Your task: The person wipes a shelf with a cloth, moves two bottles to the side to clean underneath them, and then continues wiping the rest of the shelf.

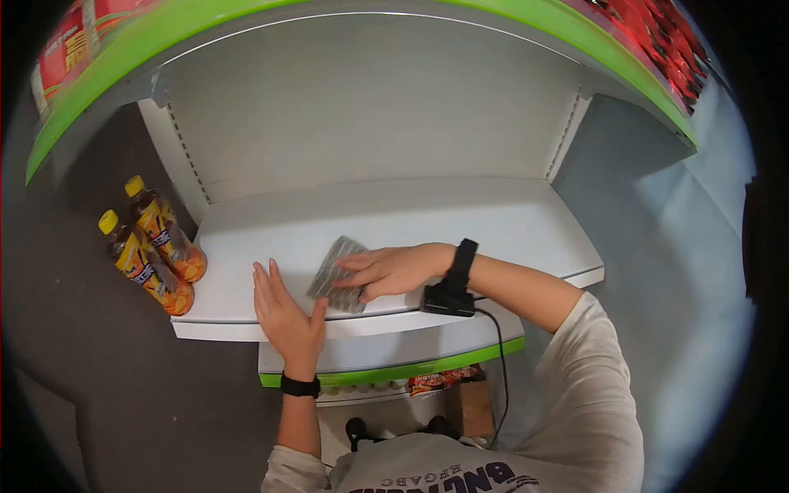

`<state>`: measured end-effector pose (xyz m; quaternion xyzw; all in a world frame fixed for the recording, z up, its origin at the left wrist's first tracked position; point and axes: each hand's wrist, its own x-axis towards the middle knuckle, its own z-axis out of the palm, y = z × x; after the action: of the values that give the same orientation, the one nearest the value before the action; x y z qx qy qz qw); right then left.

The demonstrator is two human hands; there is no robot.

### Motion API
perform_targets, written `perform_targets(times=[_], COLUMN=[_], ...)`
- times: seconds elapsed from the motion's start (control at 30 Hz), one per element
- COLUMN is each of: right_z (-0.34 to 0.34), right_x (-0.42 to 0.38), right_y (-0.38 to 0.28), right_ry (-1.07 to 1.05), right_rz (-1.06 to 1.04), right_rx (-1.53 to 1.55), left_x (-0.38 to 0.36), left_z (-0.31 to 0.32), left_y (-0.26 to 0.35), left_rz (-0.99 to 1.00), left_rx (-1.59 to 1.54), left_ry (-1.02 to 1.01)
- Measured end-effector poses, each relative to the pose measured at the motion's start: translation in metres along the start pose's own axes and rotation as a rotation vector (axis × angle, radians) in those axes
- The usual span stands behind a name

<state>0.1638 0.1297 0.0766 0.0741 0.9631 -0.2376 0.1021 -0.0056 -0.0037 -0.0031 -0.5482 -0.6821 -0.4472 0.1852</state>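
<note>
A grey striped cloth (329,267) lies on the white shelf board (460,214), close to its front edge. My right hand (399,269) rests on top of the cloth, its fingers stretched out and apart, covering part of it. Left of the cloth, my left hand (288,316) is open at the shelf's front edge, fingers extended and thumb apart, with nothing in it. Black bands circle both wrists; the right one carries a black device (449,297) with a cable.
Two yellow-capped drink bottles (148,267) stand at the shelf's left end. Overhead curves a green-edged shelf (90,94) with red packages. Below is another green-edged shelf (394,367), with red packs (436,381) and a cardboard box (475,408) beneath.
</note>
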Motion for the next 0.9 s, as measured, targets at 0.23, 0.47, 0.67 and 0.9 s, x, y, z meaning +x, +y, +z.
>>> perform_targets(times=[0.23, 0.47, 0.67, 0.9], right_z=[-0.011, -0.014, -0.023, -0.019], right_x=[0.111, 0.151, 0.116, -0.077], right_y=[-0.024, -0.024, 0.027, 0.147], right_ry=[-0.107, 0.049, 0.181, 0.555], right_rz=[-0.234, -0.039, 0.305, 0.912], right_rx=[-0.031, -0.164, -0.271, -0.262], left_x=[-0.006, -0.003, 0.001, 0.001], left_z=[0.006, 0.001, -0.002, -0.003], left_y=[-0.014, -0.004, 0.004, 0.006], left_rz=[0.03, -0.057, -0.021, 0.005], left_rx=[-0.108, -0.059, 0.059, 0.113], left_ry=[0.173, 0.096, 0.067, 0.05])
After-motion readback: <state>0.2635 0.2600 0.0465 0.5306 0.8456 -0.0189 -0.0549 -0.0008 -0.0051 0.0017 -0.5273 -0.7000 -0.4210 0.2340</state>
